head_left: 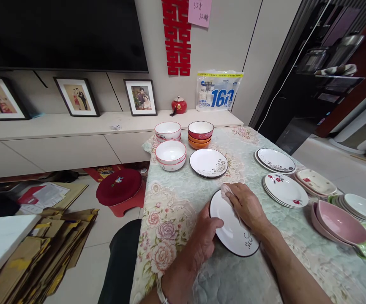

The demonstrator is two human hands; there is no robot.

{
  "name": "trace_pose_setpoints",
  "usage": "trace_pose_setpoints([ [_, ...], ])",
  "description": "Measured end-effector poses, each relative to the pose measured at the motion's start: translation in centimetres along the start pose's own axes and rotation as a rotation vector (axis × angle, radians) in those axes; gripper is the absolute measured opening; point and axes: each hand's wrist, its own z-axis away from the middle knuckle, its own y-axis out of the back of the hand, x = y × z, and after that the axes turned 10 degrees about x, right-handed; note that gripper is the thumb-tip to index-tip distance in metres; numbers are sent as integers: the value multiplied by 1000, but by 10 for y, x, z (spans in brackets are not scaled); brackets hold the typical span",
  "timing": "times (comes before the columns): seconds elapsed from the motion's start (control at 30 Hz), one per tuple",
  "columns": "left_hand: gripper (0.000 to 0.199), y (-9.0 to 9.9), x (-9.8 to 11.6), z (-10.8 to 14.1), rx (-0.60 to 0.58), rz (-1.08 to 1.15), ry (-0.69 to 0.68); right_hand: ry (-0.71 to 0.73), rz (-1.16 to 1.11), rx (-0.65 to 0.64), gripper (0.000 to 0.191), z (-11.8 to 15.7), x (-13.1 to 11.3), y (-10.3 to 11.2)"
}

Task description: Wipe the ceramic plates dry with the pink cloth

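A white plate [229,232] with a dark rim and a dark floral print is tilted above the flowered tablecloth [167,211]. My left hand [203,234] grips its left edge, thumb on the face and fingers behind. Against the plate's upper face my right hand [246,207] presses a pale crumpled cloth or tissue [225,192], fingers closed over it. Just beyond lies a similar dark-rimmed plate [208,162], with another edge showing beneath it.
Stacked bowls [170,154] and red and orange bowls [199,137] stand at the far end. Along the right are flower-printed plates [286,190], dark-rimmed plates [276,160], rectangular dishes [316,182], pink bowls [341,223] and white bowls [365,207]. A red stool [119,188] stands left of the table.
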Motion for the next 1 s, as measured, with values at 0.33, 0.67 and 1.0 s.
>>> trace_pose_setpoints([
  [0.33,34,0,-10,-4,77,-2,10,345,-172,-198,31,0,-33,1],
  [0.67,69,-1,3,2,-39,-33,45,-175,-227,-173,30,-2,8,18],
  [1.0,69,1,6,-3,160,154,-8,-349,175,-135,26,0,15,15],
])
